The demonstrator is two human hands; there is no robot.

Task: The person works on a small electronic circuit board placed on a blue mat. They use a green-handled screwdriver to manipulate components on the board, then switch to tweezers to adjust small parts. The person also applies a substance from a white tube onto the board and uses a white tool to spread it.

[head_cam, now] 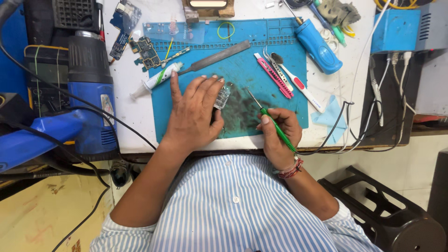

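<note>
Left hand [193,112]: laid flat, palm down, fingers spread on the blue work mat [261,37]; pressed over a small clear ribbed piece [222,97], only its upper right part visible past the fingers; gripped or merely pinned, cannot tell.
Right hand [278,135]: curled closed around a green-handled soldering iron [276,127], held like a pen, metal tip angled up-left toward the clear piece, short of touching it.
Mat centre: dark scorched smudge [245,109] just right of the clear piece, under the iron's tip.
Above the hands: long flat metal file [219,56] lying diagonally; white tube [156,80] at the mat's left edge; green circuit board [148,52] near the top left corner.
Right of the mat: pink utility knife [273,74], tweezers [275,64] and a white toothbrush [298,84] side by side; blue cylindrical tool [317,45] beyond them.
Far left: blue hot-air gun [91,93] standing at the bench edge, well apart from both hands.
Foreground: blue-and-white striped shirt [233,205].
</note>
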